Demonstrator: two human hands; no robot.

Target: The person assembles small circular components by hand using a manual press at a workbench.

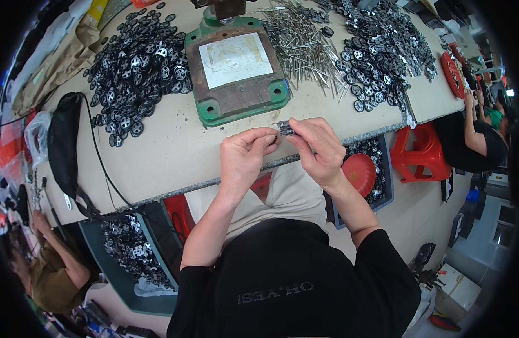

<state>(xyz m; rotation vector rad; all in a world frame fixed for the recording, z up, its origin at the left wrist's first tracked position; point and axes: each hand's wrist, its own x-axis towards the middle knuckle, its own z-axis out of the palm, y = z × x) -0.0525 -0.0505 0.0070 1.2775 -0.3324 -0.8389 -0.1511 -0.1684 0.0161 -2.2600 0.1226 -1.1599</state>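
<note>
My right hand (319,147) pinches a small dark plastic part (284,128) with silvery bits, held above the table's near edge. Close beside it on the left, my left hand (245,153) is closed, thumb and forefinger pressed together by the part's end. What those left fingers hold, if anything, is too small to make out. Just beyond both hands stands a green and brown metal press base (237,98) with a white plate (235,60) on top. Small black wheels (138,70) with silvery spokes are heaped left of it, thin metal pins (304,53) to its right.
More wheels (365,84) and dark small parts (383,34) lie at the far right. Below the table are a teal bin (90,242) of parts, a grey bin (390,186) with a red dish (359,176), and a red stool (421,152). Other people sit at both sides.
</note>
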